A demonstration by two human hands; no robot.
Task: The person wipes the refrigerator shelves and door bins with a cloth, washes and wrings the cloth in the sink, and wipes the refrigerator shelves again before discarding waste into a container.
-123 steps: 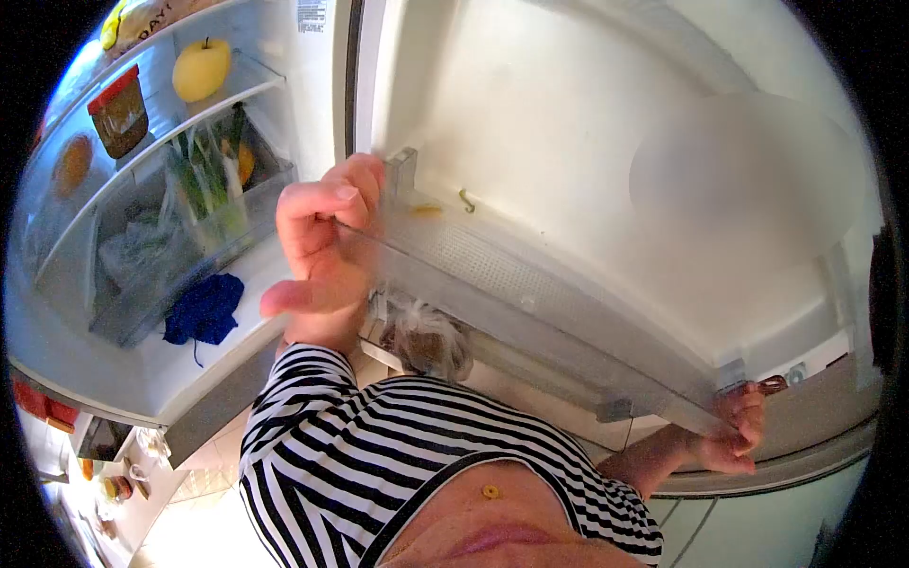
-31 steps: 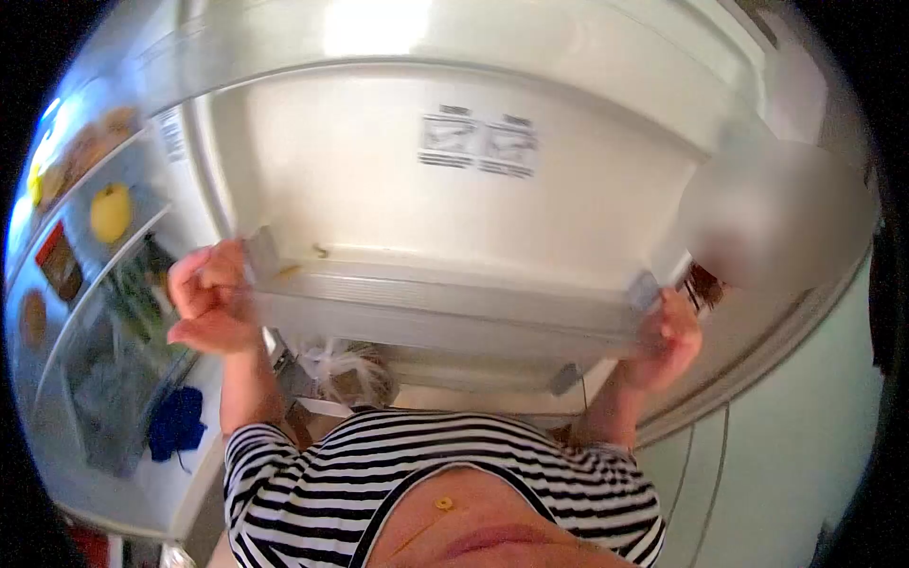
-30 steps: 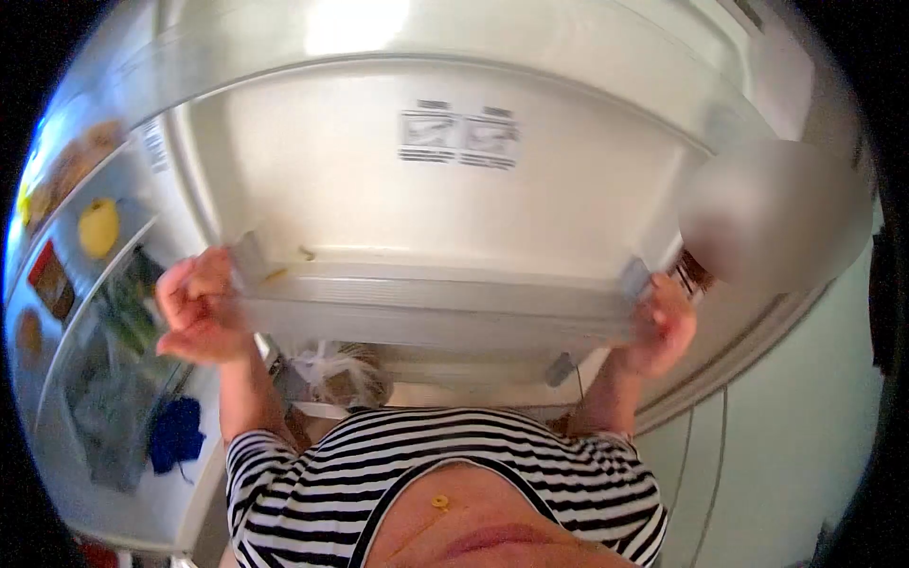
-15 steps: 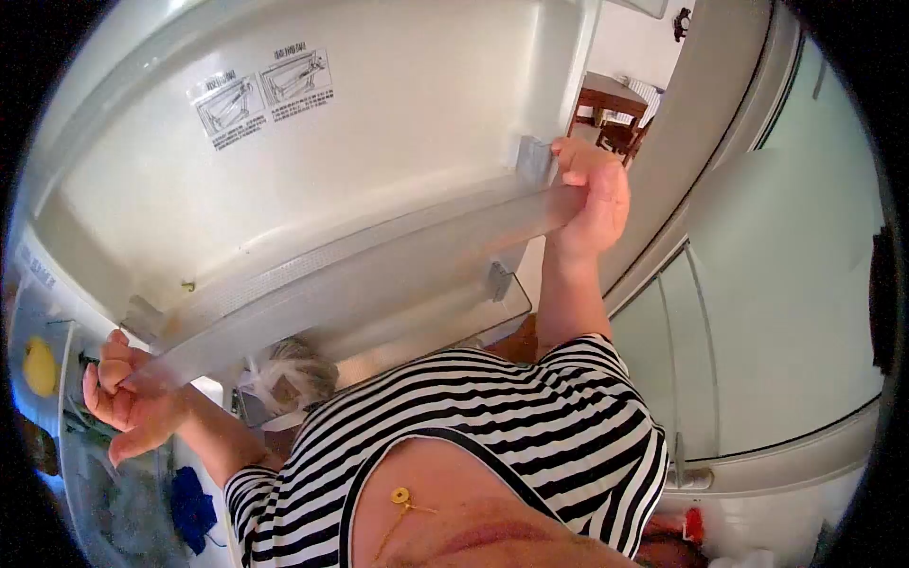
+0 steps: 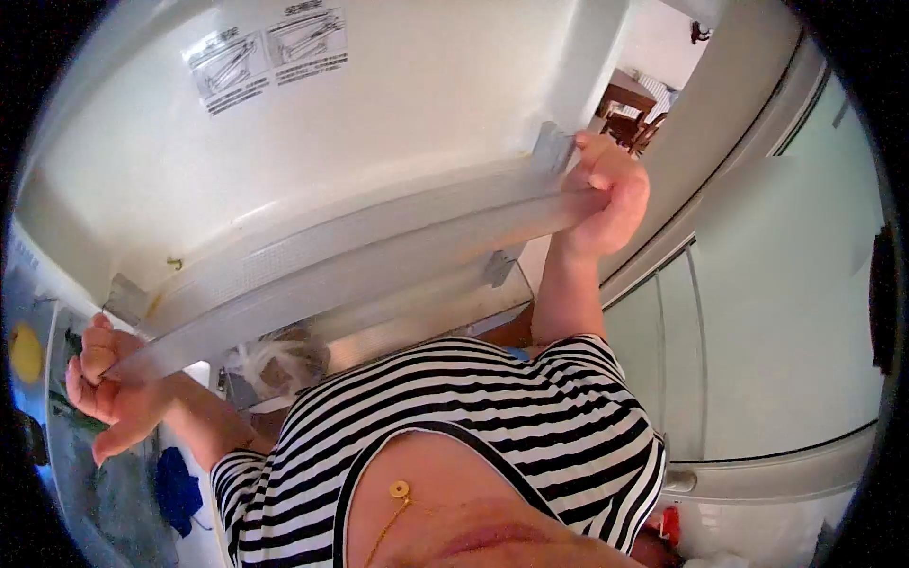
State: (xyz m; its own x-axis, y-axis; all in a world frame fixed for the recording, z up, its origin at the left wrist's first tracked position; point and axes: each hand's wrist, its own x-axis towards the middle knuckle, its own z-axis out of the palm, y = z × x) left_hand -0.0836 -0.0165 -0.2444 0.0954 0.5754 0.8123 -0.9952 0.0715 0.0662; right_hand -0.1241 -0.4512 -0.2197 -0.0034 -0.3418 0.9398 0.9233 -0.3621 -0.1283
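A long translucent door shelf (image 5: 365, 262) lies across the inside of a white fridge door (image 5: 445, 95), sloping down toward the left. My left hand (image 5: 123, 393) is at its left end, fingers curled around the corner and thumb sticking out. Around the right end my right hand (image 5: 614, 194) is closed, close to a grey bracket (image 5: 552, 147) on the door's side wall. The shelf's left end sits near another bracket (image 5: 123, 295). Whether the shelf is seated on these brackets I cannot tell.
Below is a lower door shelf (image 5: 417, 331) with a clear plastic bag (image 5: 279, 364) in it. Printed diagrams (image 5: 270, 57) mark the door's inner wall. Fridge compartments with a yellow item (image 5: 26, 352) stand at left. At right is a frosted glass door (image 5: 776, 303); a wooden table (image 5: 630, 92) shows beyond.
Both hands and the shelf appear slightly lower relative to the door's printed diagrams, though the whole view has also shifted. Both hands keep their hold at the shelf's ends.
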